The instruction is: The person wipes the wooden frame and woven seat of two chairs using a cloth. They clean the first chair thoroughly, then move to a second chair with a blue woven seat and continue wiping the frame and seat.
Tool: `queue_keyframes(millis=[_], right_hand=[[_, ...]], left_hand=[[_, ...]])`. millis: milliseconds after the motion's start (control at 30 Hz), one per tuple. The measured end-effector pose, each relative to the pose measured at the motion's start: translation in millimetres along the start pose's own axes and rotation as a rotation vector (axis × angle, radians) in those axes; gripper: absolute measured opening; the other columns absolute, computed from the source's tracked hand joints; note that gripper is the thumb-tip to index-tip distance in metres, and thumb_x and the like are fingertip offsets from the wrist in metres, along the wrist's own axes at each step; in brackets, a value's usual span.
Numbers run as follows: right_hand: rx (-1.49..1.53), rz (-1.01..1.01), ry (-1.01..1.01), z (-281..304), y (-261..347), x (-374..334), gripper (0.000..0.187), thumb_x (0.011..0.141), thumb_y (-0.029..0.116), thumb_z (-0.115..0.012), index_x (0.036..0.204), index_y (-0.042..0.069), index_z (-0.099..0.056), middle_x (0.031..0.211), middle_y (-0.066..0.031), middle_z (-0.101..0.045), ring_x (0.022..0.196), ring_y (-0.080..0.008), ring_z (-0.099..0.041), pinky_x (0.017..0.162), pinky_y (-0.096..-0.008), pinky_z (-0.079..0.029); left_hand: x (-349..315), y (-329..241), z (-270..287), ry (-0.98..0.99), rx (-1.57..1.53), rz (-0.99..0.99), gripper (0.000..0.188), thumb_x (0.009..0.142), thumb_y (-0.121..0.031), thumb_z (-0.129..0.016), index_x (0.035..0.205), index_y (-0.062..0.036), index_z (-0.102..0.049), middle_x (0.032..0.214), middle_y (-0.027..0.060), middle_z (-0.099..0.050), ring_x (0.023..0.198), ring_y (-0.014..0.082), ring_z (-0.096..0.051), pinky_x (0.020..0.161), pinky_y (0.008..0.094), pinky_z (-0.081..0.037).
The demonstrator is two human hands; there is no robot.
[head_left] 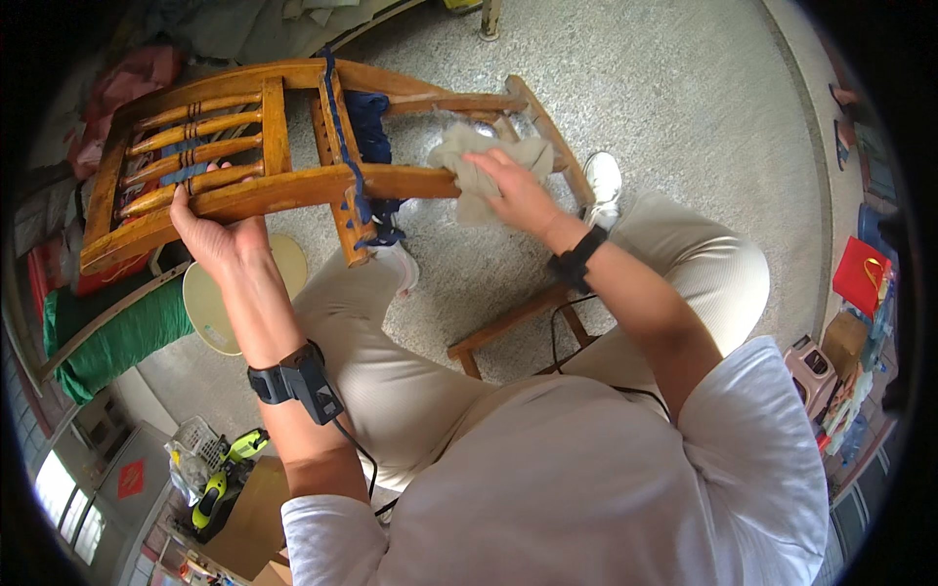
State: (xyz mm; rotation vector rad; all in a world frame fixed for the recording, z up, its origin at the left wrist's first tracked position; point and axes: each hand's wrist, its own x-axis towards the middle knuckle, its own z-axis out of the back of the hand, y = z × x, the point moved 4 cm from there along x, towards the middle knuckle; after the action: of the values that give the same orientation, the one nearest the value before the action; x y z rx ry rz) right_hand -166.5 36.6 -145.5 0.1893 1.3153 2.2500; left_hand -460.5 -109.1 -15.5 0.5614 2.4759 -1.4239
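A brown wooden chair (298,190) lies tipped over in front of me, its spindled back to the left and its legs to the right. My left hand (223,230) is wrapped round the near side rail of the backrest. In my right hand (518,195) is a crumpled grey-beige cloth (474,161), pressed against a chair leg near its middle. Dark blue fabric (366,122) hangs at the seat frame, and a blue strip (340,127) runs along the frame's edge. Whether the seat has a panel cannot be made out.
Below the backrest stands a round cream-coloured top (200,313), beside green fabric (127,337). A wooden stool frame (508,322) shows between my legs. A red bag (860,276) and a pink crate (809,376) stand far right. Yellow-green tools (220,483) lie lower left.
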Motion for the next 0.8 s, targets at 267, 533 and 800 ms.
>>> queue_keyframes(millis=[267,533,800], right_hand=[[0.225,0.327,-0.203,-43.7,68.1,30.6,0.053,0.078,-0.001,-0.062,0.128,0.004,-0.048,0.118,-0.0187,-0.053,0.108,-0.0334,-0.056,0.092,-0.0399,-0.047],[-0.018,-0.191,0.006,-64.5,-76.6,-17.7,0.048,0.083,0.009,-0.065,0.127,0.001,-0.049,0.117,-0.0235,-0.057,0.107,-0.0388,-0.058,0.092,-0.0424,-0.047],[0.843,-0.134,-0.126,-52.2,16.3,51.6,0.057,0.088,0.033,-0.067,0.128,-0.003,-0.046,0.114,-0.0236,-0.062,0.109,-0.0342,-0.06,0.089,-0.0394,-0.05]], left_hand=[[-10.7,1.4,-10.6,0.005,0.177,-0.119,0.029,0.09,-0.036,-0.055,0.103,-0.0105,-0.05,0.111,0.0166,-0.06,0.109,0.0314,-0.056,0.093,0.0459,-0.045],[-15.4,-0.5,-16.0,0.083,0.257,-0.276,0.03,0.091,-0.04,-0.054,0.093,-0.0111,-0.045,0.121,0.0286,-0.055,0.114,0.0415,-0.056,0.102,0.0505,-0.044],[-29.6,3.0,-31.8,0.178,0.329,-0.329,0.04,0.089,-0.046,-0.052,0.103,-0.0089,-0.048,0.123,0.0298,-0.055,0.116,0.0429,-0.055,0.103,0.0496,-0.041]])
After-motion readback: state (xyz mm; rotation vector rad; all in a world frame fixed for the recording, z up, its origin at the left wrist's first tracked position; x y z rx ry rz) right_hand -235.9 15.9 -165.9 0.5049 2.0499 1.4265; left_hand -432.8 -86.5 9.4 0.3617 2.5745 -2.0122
